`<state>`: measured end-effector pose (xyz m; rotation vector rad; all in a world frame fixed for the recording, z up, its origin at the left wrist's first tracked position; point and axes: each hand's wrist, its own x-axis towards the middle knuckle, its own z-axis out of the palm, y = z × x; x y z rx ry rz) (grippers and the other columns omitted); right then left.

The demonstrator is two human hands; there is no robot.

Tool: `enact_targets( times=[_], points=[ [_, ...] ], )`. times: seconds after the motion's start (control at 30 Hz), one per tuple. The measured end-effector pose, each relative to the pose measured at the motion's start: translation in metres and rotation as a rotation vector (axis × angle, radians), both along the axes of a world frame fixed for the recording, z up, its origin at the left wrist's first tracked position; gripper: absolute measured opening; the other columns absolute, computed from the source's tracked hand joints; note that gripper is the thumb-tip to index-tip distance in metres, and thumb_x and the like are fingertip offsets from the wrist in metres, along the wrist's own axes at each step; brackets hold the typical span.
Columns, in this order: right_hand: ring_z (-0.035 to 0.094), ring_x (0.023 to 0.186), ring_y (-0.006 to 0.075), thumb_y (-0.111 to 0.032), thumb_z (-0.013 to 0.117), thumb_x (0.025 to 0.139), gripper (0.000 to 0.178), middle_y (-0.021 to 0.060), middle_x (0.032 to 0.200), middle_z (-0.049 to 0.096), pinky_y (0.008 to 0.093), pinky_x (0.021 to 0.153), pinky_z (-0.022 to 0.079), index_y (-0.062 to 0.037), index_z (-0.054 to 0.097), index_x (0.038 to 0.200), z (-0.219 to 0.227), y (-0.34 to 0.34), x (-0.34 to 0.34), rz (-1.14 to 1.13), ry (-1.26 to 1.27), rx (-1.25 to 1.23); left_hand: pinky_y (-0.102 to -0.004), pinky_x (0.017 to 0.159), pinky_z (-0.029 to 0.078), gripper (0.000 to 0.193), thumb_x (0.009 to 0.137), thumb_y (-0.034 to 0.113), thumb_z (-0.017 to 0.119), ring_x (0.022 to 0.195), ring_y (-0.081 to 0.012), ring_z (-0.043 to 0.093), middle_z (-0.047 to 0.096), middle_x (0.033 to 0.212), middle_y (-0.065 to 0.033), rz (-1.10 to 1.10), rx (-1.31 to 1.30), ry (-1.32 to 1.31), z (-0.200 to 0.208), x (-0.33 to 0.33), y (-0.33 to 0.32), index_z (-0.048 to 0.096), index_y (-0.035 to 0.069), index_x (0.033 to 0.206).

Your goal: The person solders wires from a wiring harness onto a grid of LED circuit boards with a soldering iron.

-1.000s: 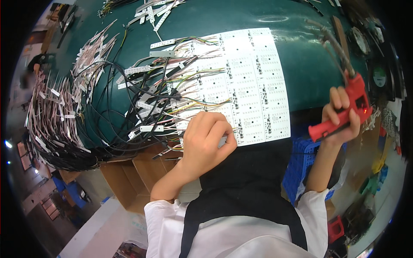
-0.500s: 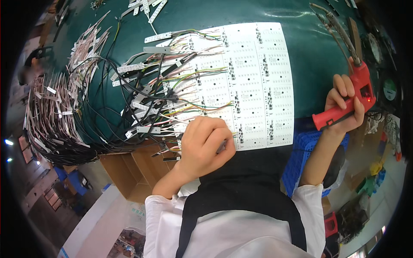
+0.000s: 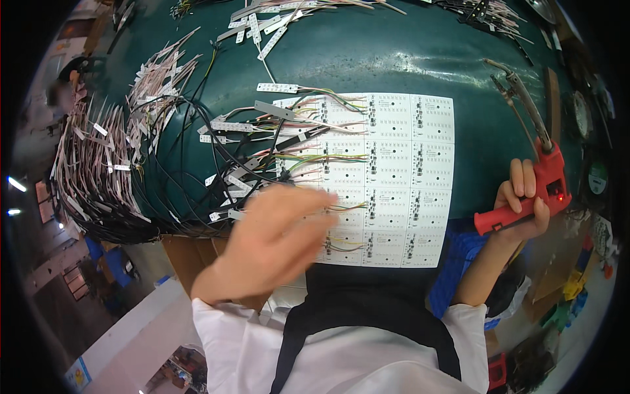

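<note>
Left of the one white circuit-board sheet [image 3: 394, 220] on the green surface [image 3: 485, 157], thin wires [image 3: 92, 177] lie too tangled to count, their lower ends dim. Over the sheet's lower left, the one left hand [image 3: 266, 240] is motion-blurred and hides the wiring beneath, so I cannot tell whether its grip is spread or pinching. Right of the sheet, the right hand [image 3: 523, 231] has its grip wrapped round one red soldering gun [image 3: 550, 174], whose long barrel slants up and leftward, away from the person.
</note>
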<state>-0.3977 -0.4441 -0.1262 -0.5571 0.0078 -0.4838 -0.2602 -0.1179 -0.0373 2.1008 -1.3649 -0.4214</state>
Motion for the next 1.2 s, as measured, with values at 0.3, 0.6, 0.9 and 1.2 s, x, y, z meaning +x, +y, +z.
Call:
enact_targets(
  times=[0.3, 0.6, 0.9, 1.2],
  points=[
    [0.041, 0.079, 0.0164, -0.005, 0.058, 0.076, 0.081, 0.0099, 0.083, 0.044, 0.0208, 0.055, 0.044, 0.0053, 0.015, 0.144, -0.002, 0.001, 0.000, -0.047, -0.024, -0.018, -0.0398, 0.093, 0.043, 0.045, 0.077, 0.014, 0.068, 0.113, -0.0272, 0.054, 0.057, 0.124, -0.0077, 0.042, 0.045, -0.454, -0.047, 0.091, -0.033, 0.057, 0.008, 0.121],
    [0.043, 0.076, 0.0165, -0.004, 0.061, 0.076, 0.077, 0.0103, 0.081, 0.045, 0.0205, 0.052, 0.045, 0.0059, 0.020, 0.141, -0.002, 0.000, 0.001, -0.066, -0.023, -0.036, -0.0388, 0.088, 0.047, 0.034, 0.073, 0.014, 0.073, 0.104, -0.0298, 0.057, 0.059, 0.112, -0.0099, 0.163, -0.034, -0.435, -0.065, 0.079, -0.021, 0.061, 0.004, 0.104],
    [0.045, 0.074, 0.0160, -0.003, 0.064, 0.077, 0.076, 0.0101, 0.078, 0.046, 0.0195, 0.051, 0.046, 0.0058, 0.022, 0.139, -0.003, 0.001, 0.000, -0.106, -0.041, -0.048, -0.0365, 0.084, 0.047, 0.024, 0.078, 0.006, 0.067, 0.096, -0.0284, 0.058, 0.060, 0.106, -0.0105, 0.305, -0.108, -0.162, -0.051, 0.081, -0.013, 0.062, 0.004, 0.102],
    [0.046, 0.074, 0.0167, -0.004, 0.063, 0.077, 0.069, 0.0121, 0.079, 0.047, 0.0204, 0.051, 0.048, 0.0070, 0.026, 0.135, 0.000, 0.003, 0.003, -0.084, -0.039, -0.051, -0.0299, 0.079, 0.049, 0.017, 0.075, 0.008, 0.060, 0.093, -0.0182, 0.061, 0.062, 0.098, -0.0021, -0.253, -0.023, -0.882, -0.046, 0.190, -0.007, 0.060, 0.009, 0.092]
  ],
)
